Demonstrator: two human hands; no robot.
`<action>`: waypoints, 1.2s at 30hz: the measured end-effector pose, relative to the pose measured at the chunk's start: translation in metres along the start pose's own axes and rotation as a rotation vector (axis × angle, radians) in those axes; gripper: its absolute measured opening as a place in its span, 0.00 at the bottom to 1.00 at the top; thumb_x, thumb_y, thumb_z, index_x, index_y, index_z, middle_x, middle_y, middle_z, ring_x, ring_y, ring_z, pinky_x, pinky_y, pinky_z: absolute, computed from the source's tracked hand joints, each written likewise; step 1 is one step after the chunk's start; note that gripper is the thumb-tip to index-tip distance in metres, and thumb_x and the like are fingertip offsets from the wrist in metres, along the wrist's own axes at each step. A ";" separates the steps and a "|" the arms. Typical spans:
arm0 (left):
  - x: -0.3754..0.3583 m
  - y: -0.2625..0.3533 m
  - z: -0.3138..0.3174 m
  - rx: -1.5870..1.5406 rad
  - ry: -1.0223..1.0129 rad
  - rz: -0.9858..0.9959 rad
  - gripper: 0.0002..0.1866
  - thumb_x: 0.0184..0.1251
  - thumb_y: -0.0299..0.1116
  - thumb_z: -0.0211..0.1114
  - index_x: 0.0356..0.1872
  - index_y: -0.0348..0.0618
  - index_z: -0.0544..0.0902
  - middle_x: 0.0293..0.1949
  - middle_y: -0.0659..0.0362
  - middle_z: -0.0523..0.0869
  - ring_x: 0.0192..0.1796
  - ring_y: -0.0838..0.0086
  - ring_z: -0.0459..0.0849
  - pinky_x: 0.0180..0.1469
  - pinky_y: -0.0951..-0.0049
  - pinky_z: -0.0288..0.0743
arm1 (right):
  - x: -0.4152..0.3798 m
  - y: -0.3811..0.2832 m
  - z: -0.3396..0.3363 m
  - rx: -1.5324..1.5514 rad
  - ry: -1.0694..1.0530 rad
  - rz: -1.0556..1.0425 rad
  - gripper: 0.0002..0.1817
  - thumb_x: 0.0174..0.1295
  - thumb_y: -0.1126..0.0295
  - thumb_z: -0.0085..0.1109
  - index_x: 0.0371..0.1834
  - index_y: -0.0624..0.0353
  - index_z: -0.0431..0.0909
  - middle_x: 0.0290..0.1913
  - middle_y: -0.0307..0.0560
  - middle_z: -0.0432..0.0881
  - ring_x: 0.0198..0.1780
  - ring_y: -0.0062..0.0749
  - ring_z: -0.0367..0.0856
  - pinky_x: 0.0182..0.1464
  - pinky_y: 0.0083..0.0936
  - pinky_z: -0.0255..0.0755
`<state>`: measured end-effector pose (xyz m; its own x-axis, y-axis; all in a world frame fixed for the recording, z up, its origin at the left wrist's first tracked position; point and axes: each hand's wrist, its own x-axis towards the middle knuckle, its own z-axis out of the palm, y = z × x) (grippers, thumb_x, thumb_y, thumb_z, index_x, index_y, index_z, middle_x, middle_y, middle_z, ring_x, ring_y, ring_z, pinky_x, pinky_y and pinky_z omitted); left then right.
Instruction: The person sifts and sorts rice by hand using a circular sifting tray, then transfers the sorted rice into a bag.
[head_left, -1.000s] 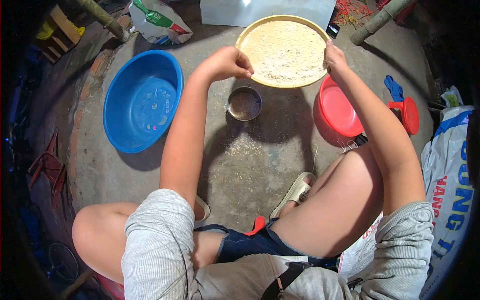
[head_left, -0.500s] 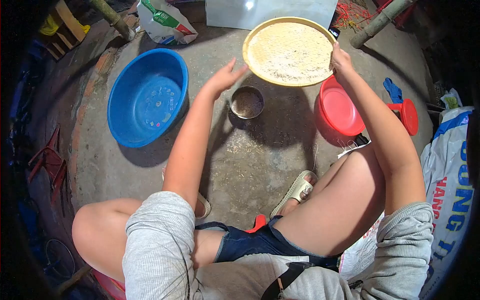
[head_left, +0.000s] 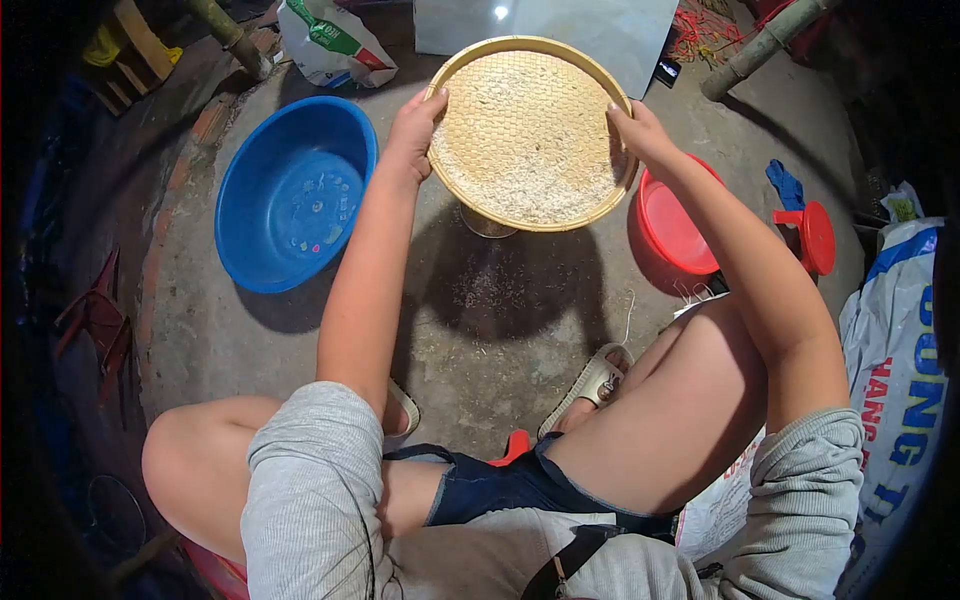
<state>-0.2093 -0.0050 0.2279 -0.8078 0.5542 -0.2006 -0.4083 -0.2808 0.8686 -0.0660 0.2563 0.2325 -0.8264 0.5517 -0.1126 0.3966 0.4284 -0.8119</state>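
Note:
A round woven bamboo winnowing tray [head_left: 520, 90] is held up in front of me, its near side tipped down. Pale grain [head_left: 545, 195], its exact kind not clear, lies thickest toward the near rim, and the weave shows through farther up. My left hand [head_left: 412, 135] grips the left rim with the thumb on top. On the right rim, my right hand [head_left: 645, 132] holds with its thumb over the edge and its fingers hidden beneath. Below the tray, a small metal bowl [head_left: 487, 226] is mostly covered from sight.
A big blue basin [head_left: 235, 200] stands at the left, and a red basin [head_left: 680, 225] at the right beside a red dipper [head_left: 818, 235]. Scattered bits lie on the concrete floor [head_left: 480, 360]. White printed sacks [head_left: 900, 370] lean at the far right; a bamboo pole [head_left: 765, 50] stands behind.
My left hand has taken hold of the left rim. The tray has come left and nearer, now covering most of the metal bowl, and its grain has gathered toward the near side.

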 end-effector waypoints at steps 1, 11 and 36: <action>0.000 -0.004 0.002 -0.010 0.007 -0.003 0.16 0.69 0.33 0.51 0.52 0.34 0.73 0.44 0.52 0.81 0.43 0.70 0.82 0.46 0.70 0.77 | 0.003 0.004 0.005 -0.225 0.112 -0.051 0.26 0.63 0.52 0.47 0.51 0.66 0.67 0.43 0.58 0.78 0.45 0.44 0.78 0.49 0.37 0.69; -0.004 -0.041 0.012 -0.199 0.153 0.047 0.15 0.70 0.32 0.49 0.51 0.33 0.73 0.44 0.50 0.81 0.43 0.68 0.82 0.45 0.70 0.76 | -0.022 -0.021 0.031 -0.798 0.110 -0.342 0.26 0.62 0.52 0.46 0.55 0.60 0.66 0.54 0.66 0.68 0.56 0.61 0.67 0.56 0.47 0.62; 0.018 -0.033 -0.071 -0.356 0.601 0.266 0.17 0.70 0.30 0.45 0.57 0.40 0.68 0.54 0.50 0.76 0.53 0.58 0.78 0.52 0.58 0.75 | -0.029 -0.074 0.084 -0.282 -0.059 -1.079 0.04 0.53 0.77 0.57 0.33 0.60 0.77 0.33 0.48 0.76 0.39 0.42 0.76 0.41 0.33 0.71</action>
<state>-0.2405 -0.0414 0.1631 -0.9500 -0.0632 -0.3059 -0.1971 -0.6386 0.7439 -0.1052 0.1483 0.2478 -0.8072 -0.2389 0.5398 -0.4699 0.8135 -0.3426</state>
